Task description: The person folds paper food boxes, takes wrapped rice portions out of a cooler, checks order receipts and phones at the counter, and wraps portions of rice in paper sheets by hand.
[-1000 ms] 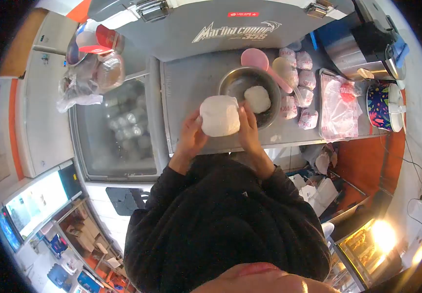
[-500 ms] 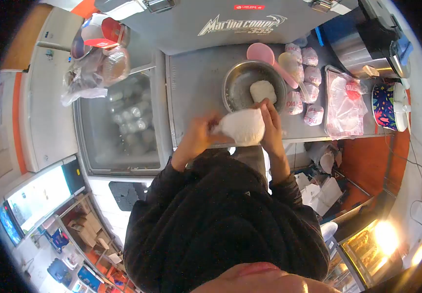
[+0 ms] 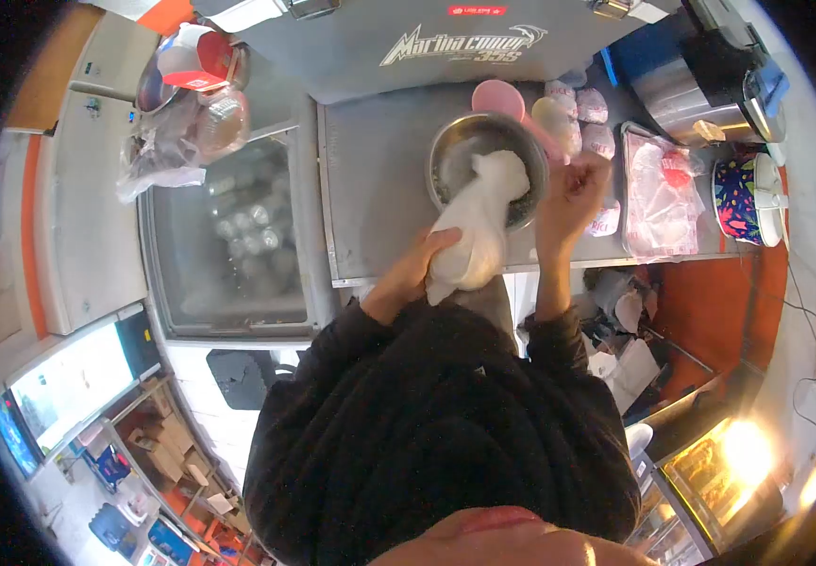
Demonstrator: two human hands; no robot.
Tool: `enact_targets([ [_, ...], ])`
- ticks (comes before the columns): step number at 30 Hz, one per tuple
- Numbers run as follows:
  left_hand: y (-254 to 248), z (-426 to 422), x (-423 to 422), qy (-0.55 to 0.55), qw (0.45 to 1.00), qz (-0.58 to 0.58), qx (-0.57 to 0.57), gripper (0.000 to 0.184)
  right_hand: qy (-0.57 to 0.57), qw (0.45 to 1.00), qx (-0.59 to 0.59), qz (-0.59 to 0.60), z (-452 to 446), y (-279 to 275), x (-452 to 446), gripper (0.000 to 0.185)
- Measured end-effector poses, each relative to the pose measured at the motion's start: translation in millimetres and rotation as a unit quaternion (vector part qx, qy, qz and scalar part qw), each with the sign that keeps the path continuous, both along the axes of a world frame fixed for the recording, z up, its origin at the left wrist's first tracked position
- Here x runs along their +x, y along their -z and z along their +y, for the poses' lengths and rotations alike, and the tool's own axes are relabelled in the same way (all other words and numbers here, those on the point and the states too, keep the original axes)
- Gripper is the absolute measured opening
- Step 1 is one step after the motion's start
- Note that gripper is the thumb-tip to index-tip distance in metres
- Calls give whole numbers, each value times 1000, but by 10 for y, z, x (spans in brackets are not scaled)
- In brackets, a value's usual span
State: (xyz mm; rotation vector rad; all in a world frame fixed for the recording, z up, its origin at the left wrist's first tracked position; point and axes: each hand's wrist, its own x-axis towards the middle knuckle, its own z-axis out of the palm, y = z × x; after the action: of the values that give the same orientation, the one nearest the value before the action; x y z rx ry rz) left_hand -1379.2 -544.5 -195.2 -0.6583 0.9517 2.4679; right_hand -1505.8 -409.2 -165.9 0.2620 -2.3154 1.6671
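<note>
My left hand (image 3: 424, 267) is closed around the side of a white, full-looking bag (image 3: 477, 241). The bag's narrower upper end reaches over the metal bowl (image 3: 442, 162) and hides part of its inside. To the right of the bowl, my right hand (image 3: 575, 196) is raised with its fingers curled; anything inside them is hidden. It is nearest to the rice packs (image 3: 599, 141), white wrapped bundles with red print, and covers some of them. A pink ladle (image 3: 499, 98) and a pale, yellowish scoop (image 3: 551, 121) lie between the bowl and the packs.
A tray of printed plastic wrappers (image 3: 658, 203) lies right of the packs, beside a patterned pot (image 3: 738, 201) and a large steel cooker (image 3: 696, 90). A grey cooler (image 3: 351, 57) stands behind. On the left is a glass-topped freezer (image 3: 228, 283) with bags on its back edge.
My right hand has left the white bag and moved right, over the rice packs. The bag has turned lengthwise toward the bowl, held by my left hand alone.
</note>
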Motion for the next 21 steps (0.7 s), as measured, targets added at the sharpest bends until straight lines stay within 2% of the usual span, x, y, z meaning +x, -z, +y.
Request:
enact_targets([
  [2,164,123,-71,-164,986,-27,12,54,-8,999,-51,14,12,78,107,12],
  [3,226,171,-86,-244,969,-43,18,52,-75,996,21,30,-30,114,278,14],
  [4,265,174,-102,-271,962,-20,31,51,-141,985,92,46,-105,155,470,16],
  [6,201,190,-91,-277,958,59,-45,53,-159,985,74,0,-239,288,689,18],
  [9,101,228,-62,-294,944,104,-111,55,-113,991,-59,-51,-329,384,704,15],
  [12,100,169,-96,-291,939,123,-137,55,-160,983,88,-6,-185,501,611,12],
  [13,129,148,-114,-289,938,129,-140,55,-134,987,69,-60,-125,522,527,13],
  [15,274,-12,-62,-262,964,33,-13,54,-83,981,30,-171,4,580,331,15],
  [16,336,-60,-41,-247,968,-17,52,53,-101,961,-85,-243,87,681,259,16],
  [18,231,-63,-81,-250,964,21,87,53,-130,866,-310,-370,144,758,180,19],
  [19,193,-70,-109,-251,962,41,104,54,-109,851,-333,-391,147,785,243,22],
  [21,236,-60,-206,-266,962,23,57,58,-69,817,-379,-430,-19,399,464,30],
])
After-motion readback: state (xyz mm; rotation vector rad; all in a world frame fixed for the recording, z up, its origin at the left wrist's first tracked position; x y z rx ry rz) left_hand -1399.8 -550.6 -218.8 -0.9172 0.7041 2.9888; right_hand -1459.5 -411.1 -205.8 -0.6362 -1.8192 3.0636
